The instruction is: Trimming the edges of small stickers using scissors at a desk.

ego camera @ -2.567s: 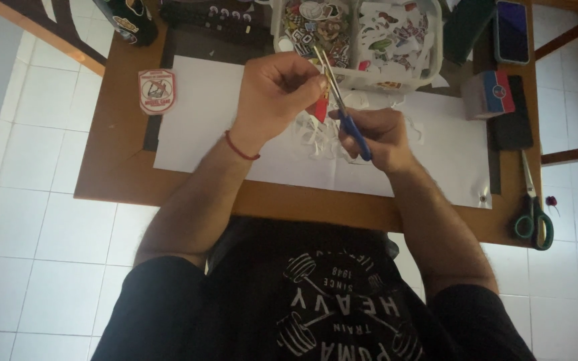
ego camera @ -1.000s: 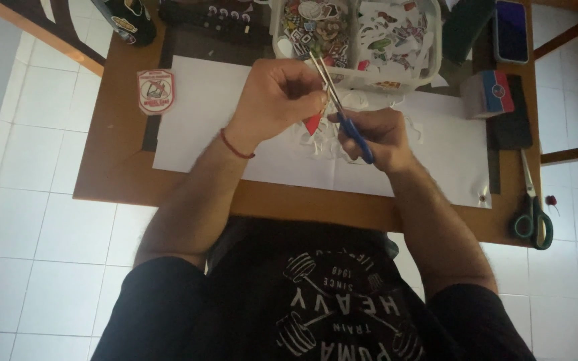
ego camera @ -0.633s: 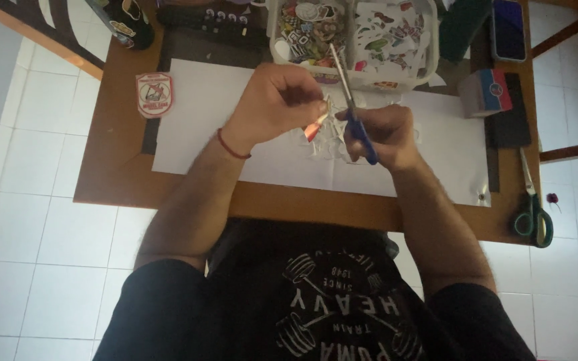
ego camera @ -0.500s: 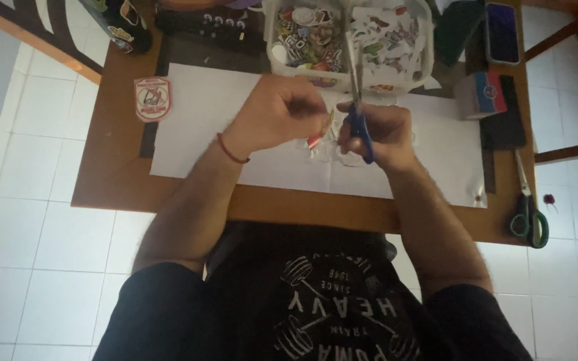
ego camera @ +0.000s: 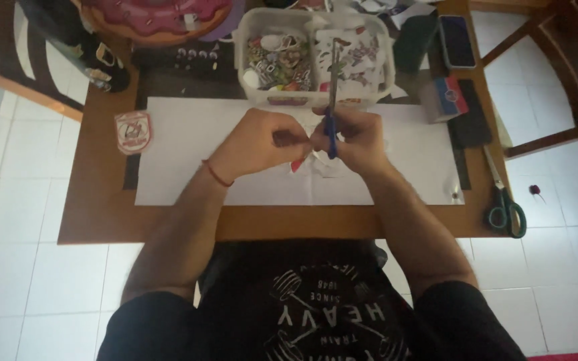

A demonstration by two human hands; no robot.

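Right hand (ego camera: pixel 362 137) grip clamped on scissors (ego camera: pixel 332 100); left hand (ego camera: pixel 262 140) grip pinches sticker (ego camera: pixel 299 162) over paper (ego camera: pixel 188 147).

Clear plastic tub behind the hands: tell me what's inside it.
The clear plastic tub has two compartments, both filled with small colourful cut-out paper pieces. The scissors cover a strip of the right compartment; lower layers are hidden.

Blue-handled scissors (ego camera: pixel 331 127) in right hand (ego camera: pixel 359 137), left hand (ego camera: pixel 262 140) pinching a cutout (ego camera: pixel 297 164) (partly hidden).
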